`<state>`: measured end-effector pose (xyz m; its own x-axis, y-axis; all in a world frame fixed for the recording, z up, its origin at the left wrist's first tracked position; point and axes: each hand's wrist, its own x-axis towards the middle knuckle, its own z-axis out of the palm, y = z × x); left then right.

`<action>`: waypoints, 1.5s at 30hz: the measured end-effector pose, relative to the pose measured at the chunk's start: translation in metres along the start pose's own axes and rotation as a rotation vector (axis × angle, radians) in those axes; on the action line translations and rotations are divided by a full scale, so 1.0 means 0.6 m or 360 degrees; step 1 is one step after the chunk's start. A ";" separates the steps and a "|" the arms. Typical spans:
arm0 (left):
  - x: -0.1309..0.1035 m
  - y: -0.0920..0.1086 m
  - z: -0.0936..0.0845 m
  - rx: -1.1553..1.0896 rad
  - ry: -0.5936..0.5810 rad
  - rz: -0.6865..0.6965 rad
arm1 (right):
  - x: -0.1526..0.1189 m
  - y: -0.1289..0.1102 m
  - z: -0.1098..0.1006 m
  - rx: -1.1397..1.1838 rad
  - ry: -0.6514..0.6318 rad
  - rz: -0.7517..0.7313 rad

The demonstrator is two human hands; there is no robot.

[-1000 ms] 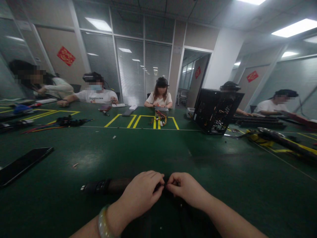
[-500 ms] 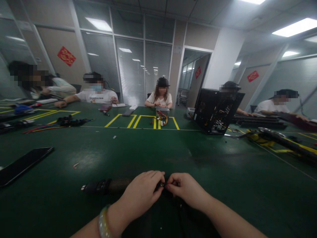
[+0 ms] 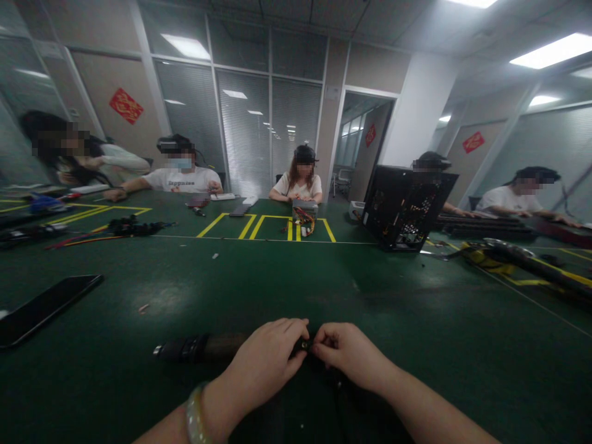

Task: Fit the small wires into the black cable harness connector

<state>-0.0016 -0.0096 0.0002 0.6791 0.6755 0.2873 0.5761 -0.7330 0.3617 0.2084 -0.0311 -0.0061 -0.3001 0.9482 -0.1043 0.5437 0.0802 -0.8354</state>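
A dark electric screwdriver [image 3: 203, 349] with a metal tip lies sideways on the green table, its tip pointing left. My left hand [image 3: 266, 354] is closed over its right part and hides much of the body. A brass-coloured spot shows on a small black end [image 3: 303, 346] by the left thumb and forefinger. Just to the right, my right hand [image 3: 345, 351] pinches with thumb and forefinger against that end. What lies inside this pinch is too dark and small to name. A faint dark strand, perhaps a cable [image 3: 337, 385], shows below the right hand.
A black phone [image 3: 50, 308] lies at the left. Bundled cables [image 3: 129, 227] are farther back. A black computer case [image 3: 402, 209] stands at back right, near a black-and-yellow heap [image 3: 499, 259]. Several people sit across the table, one behind a power supply [image 3: 304, 209].
My hands hold nearly the same pose, with the right fingers shifted very slightly rightward. The person opposite has moved their hands a little. The view has drifted slightly.
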 end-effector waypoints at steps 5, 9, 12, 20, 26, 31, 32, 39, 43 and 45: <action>0.002 0.003 -0.003 0.0032 -0.0038 -0.0022 | 0.001 0.004 0.001 0.0002 0.0005 -0.0010; 0.004 0.008 -0.009 0.0018 -0.0065 -0.0014 | -0.001 0.001 -0.001 0.0037 -0.0007 -0.0028; 0.005 0.006 -0.009 0.0006 -0.0062 0.0017 | -0.003 -0.002 -0.003 0.0019 -0.0010 -0.0028; 0.005 0.002 -0.002 0.0006 -0.0040 0.0090 | -0.003 0.002 -0.002 -0.0037 0.0000 -0.0008; 0.012 0.002 0.001 0.0078 -0.0004 0.0154 | 0.001 0.006 -0.003 -0.0025 0.0047 -0.0013; 0.016 -0.002 0.006 0.0144 0.0028 0.0162 | 0.006 0.010 -0.001 -0.0027 0.0100 -0.0024; 0.016 -0.001 0.006 0.0155 0.0025 0.0158 | 0.007 0.012 0.000 -0.0019 0.0101 -0.0028; 0.013 0.011 -0.003 0.0218 0.0004 0.0085 | 0.009 0.019 0.001 0.0023 0.0066 -0.0019; 0.010 0.012 -0.004 0.0220 0.0022 0.0068 | 0.007 0.014 -0.002 0.0001 0.0064 -0.0012; 0.010 0.013 -0.003 0.0203 0.0038 0.0076 | 0.005 0.011 -0.002 -0.0003 0.0061 -0.0014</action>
<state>0.0059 -0.0110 0.0062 0.6972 0.6400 0.3230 0.5974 -0.7677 0.2317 0.2122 -0.0274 -0.0112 -0.2748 0.9585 -0.0759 0.5424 0.0893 -0.8354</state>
